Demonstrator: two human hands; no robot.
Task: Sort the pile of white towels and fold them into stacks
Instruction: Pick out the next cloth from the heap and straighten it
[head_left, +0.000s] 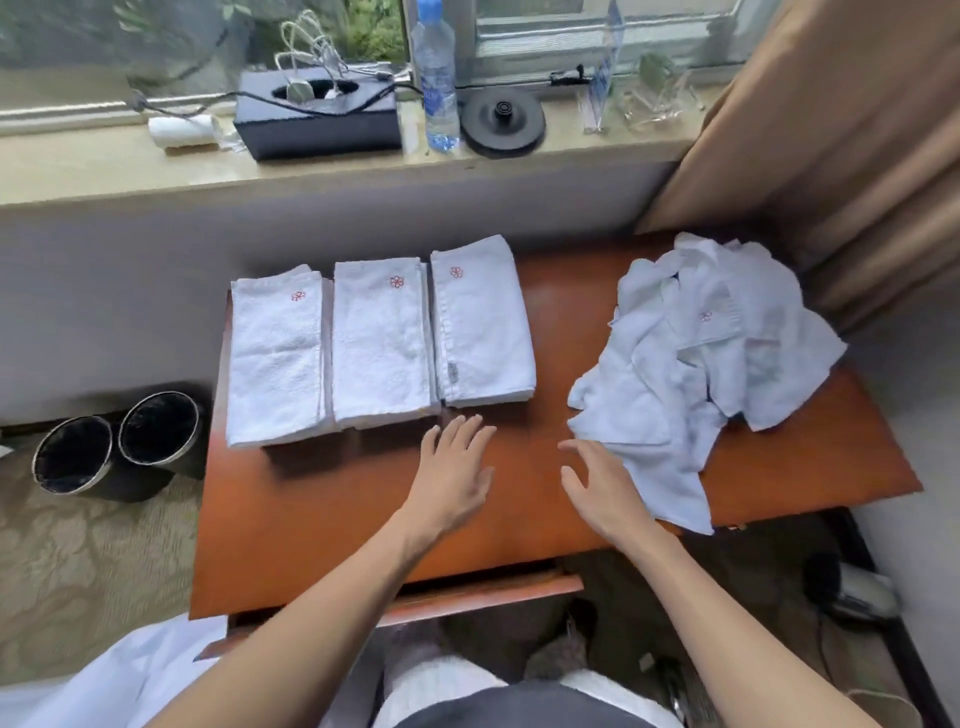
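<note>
**Q:** What is shown, and where are the towels?

**A:** A wooden table (363, 525) is seen from above. Three folded stacks (382, 348) of white towels are lined up side by side on its far left part. A loose pile (701, 353) of unfolded towels is heaped on the right.

**Q:** How are the hands held?

**A:** Both are held flat with the fingers spread, and nothing is gripped. The left hand (454, 478) is placed just in front of the stacks. The right hand (597, 488) is placed just beside the pile's near corner; whether cloth is touched cannot be told.

**Q:** What could go wrong?

**A:** The pile is tangled, so several towels would probably be dragged along if one were pulled. One corner is draped right at the table's near edge and could be slid off to the floor. The leftmost stack (278, 364) is set right at the left edge, so it could be tipped over the side by a nudge.

**Q:** Where is there room?

**A:** Bare wood is left between the stacks and the pile and across the near half. A curtain (831, 156) is hung close behind the pile.
</note>
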